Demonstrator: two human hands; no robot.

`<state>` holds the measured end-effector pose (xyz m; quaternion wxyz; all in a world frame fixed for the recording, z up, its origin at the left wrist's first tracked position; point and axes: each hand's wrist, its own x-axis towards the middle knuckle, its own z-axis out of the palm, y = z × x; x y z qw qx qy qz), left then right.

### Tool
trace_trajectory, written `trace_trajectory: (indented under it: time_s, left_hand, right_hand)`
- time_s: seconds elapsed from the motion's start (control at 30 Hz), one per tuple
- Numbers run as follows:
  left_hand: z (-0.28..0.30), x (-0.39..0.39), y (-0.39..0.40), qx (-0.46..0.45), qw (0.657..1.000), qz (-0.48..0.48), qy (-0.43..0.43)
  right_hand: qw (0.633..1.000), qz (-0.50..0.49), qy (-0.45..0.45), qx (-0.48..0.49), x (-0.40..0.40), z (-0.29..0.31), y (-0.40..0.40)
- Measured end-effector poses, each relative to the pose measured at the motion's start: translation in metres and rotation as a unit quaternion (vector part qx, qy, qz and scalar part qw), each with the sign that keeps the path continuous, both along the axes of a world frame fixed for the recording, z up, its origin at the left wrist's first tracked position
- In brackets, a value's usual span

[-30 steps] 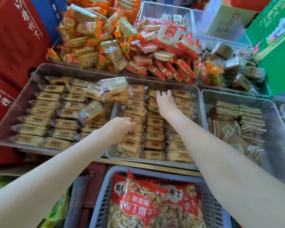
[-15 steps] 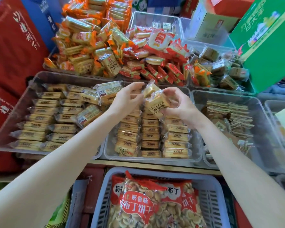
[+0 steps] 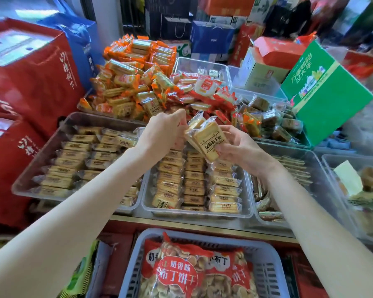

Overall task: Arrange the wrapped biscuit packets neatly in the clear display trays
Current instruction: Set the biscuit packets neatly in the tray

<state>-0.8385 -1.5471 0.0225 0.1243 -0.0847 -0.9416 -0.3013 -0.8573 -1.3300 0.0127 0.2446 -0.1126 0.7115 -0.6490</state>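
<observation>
Above the middle clear tray (image 3: 249,198), both my hands hold a small bunch of yellow wrapped biscuit packets (image 3: 209,138). My right hand (image 3: 239,147) grips the bunch from below and from the right, fingers curled round it. My left hand (image 3: 164,132) pinches the wrappers' upper left ends. Below them the middle tray holds neat rows of the same packets (image 3: 194,186). The left clear tray (image 3: 30,168) is also filled with rows of packets (image 3: 78,160), partly hidden by my left forearm.
Heaps of orange packets (image 3: 134,82) and red packets (image 3: 202,93) fill the trays behind. A tray of flat brown biscuits (image 3: 289,168) stands at the right. A grey basket (image 3: 134,265) with big red bags sits in front. Red boxes (image 3: 30,78) stand left, a green box (image 3: 323,91) right.
Both hands left the middle tray, picked up packets and raised them together above it. The camera view has tilted upward, showing more of the shelves behind.
</observation>
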Motion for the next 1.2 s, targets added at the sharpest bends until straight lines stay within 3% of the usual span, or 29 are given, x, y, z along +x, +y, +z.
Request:
trace_trajectory:
  time_s: [0.13, 0.2, 0.27, 0.33, 0.4, 0.5, 0.67, 0.8, 0.97, 1.2]
  left_hand:
    - [0.008, 0.002, -0.014, 0.010, 1.000, 0.021, -0.002]
    - [0.014, 0.001, -0.018, 0.103, 0.994, -0.014, -0.042]
    - [0.024, 0.005, -0.015, 0.233, 0.965, -0.077, -0.091]
    - [0.030, 0.007, -0.011, 0.237, 0.962, -0.108, -0.075]
    - [0.030, 0.006, -0.011, 0.243, 0.964, -0.088, -0.067]
    - [0.030, 0.008, -0.013, 0.322, 0.941, -0.031, -0.096]
    - [0.030, 0.008, -0.011, 0.474, 0.871, 0.015, -0.126]
    - [0.031, 0.006, -0.012, 0.377, 0.921, 0.007, -0.099]
    - [0.023, 0.011, -0.013, 0.296, 0.947, -0.025, -0.124]
    - [0.022, 0.014, -0.021, 0.297, 0.945, -0.022, -0.136]
  right_hand:
    - [0.992, 0.003, 0.078, 0.095, 0.002, 0.011, -0.004]
    - [0.988, 0.014, 0.098, 0.121, 0.003, 0.017, -0.007]
    - [0.986, 0.026, 0.105, 0.127, 0.003, 0.022, -0.012]
    - [0.985, 0.026, 0.118, 0.121, 0.005, 0.027, -0.018]
    - [0.984, 0.016, 0.131, 0.117, 0.006, 0.031, -0.021]
    - [0.981, -0.002, 0.153, 0.120, 0.008, 0.033, -0.023]
    - [0.981, -0.009, 0.164, 0.103, 0.003, 0.034, -0.022]
    - [0.979, -0.035, 0.167, 0.112, 0.000, 0.031, -0.019]
    - [0.985, -0.046, 0.144, 0.078, 0.000, 0.027, -0.017]
    - [0.992, -0.030, 0.113, 0.055, 0.001, 0.026, -0.016]
